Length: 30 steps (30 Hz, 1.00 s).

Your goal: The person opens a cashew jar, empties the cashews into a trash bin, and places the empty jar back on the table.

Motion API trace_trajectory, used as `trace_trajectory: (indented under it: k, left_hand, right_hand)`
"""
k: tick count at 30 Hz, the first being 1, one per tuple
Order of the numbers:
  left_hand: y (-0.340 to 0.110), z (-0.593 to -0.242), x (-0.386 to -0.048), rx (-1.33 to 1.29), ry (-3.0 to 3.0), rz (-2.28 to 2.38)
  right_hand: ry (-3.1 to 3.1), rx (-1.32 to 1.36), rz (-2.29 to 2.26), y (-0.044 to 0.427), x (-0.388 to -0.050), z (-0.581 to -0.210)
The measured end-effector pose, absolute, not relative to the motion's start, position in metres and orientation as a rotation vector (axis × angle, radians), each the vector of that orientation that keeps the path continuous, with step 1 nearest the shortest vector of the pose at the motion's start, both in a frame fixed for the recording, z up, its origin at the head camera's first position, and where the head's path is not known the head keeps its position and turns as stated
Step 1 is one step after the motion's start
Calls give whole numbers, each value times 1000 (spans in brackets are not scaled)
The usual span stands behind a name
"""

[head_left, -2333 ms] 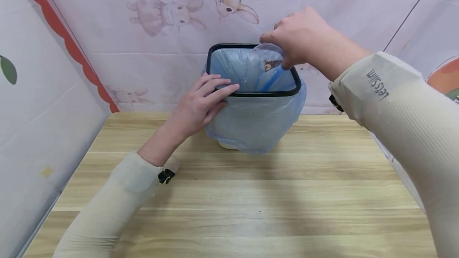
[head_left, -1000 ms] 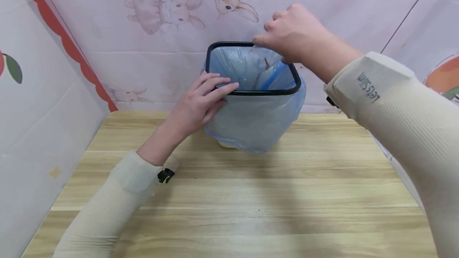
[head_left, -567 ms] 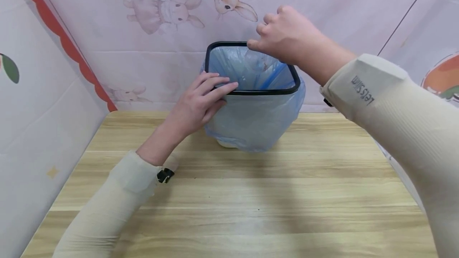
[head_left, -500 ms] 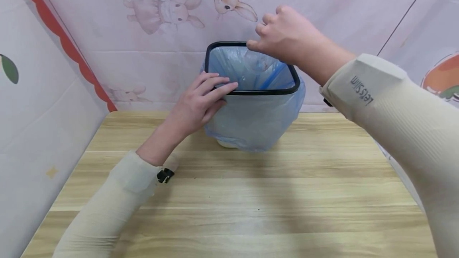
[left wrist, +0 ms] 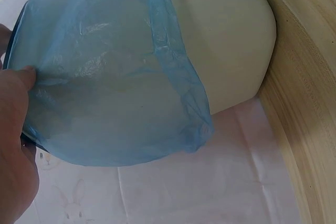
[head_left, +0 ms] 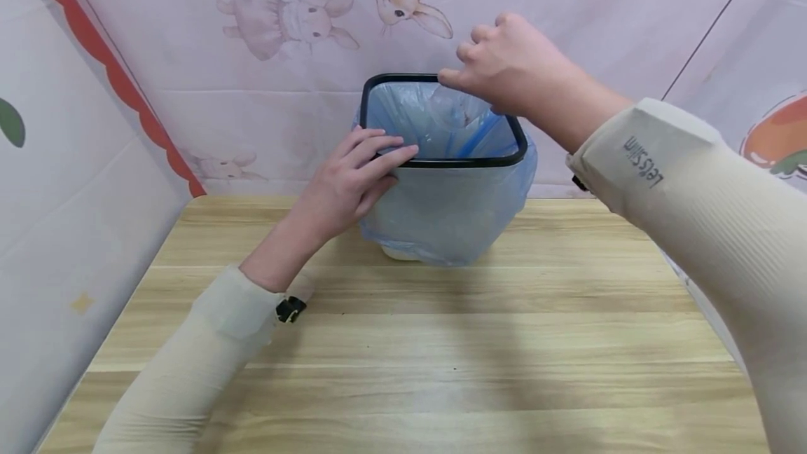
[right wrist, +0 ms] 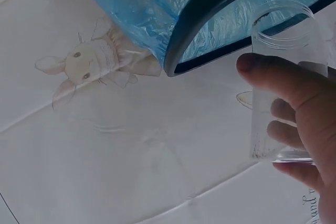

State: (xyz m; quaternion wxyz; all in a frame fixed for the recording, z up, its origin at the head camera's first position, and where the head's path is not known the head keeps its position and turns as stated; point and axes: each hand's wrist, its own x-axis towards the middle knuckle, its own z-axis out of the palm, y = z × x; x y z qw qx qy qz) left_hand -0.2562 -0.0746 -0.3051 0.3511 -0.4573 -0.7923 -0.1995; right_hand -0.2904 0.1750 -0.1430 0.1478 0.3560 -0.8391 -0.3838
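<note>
A cream trash can [head_left: 398, 254] stands at the back of the table, lined with a blue plastic bag [head_left: 441, 212] under a black rim ring [head_left: 469, 162]. My left hand [head_left: 343, 184] holds the rim at its near left corner, fingers laid over the ring and thumb against the bag outside. Above the far right side, my right hand [head_left: 520, 76] grips a clear plastic jar [right wrist: 264, 95], tipped mouth-down into the opening. Small dark specks cling inside the jar in the right wrist view. The bottom of the bag's inside is hidden.
The wood-grain table [head_left: 403, 342] carries a few tiny dark crumbs. A rabbit-printed wall covering [head_left: 302, 118] rises close behind the can. Another covered wall [head_left: 76, 230] stands at the left.
Brown bits seen in the jar at first have mostly left it. My right hand turned the jar further down and moved left, then slightly back right. My left hand stays on the rim.
</note>
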Motion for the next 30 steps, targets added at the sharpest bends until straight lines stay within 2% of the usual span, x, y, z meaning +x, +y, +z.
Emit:
trace_trajectory:
  k: [11,19,30]
  left_hand:
    - [-74,-306,-256,-1189,-2029,-531]
    - [-74,-305,-257,-1191,-2017,-537]
    - [-74,-305,-257,-1191,-2018,-537]
  right_hand:
    - [-2847,905,-615,194,-295,-148]
    - [-2901,837,-257,214,-294,-158]
    - [-2884,724,512,248,-292,-180]
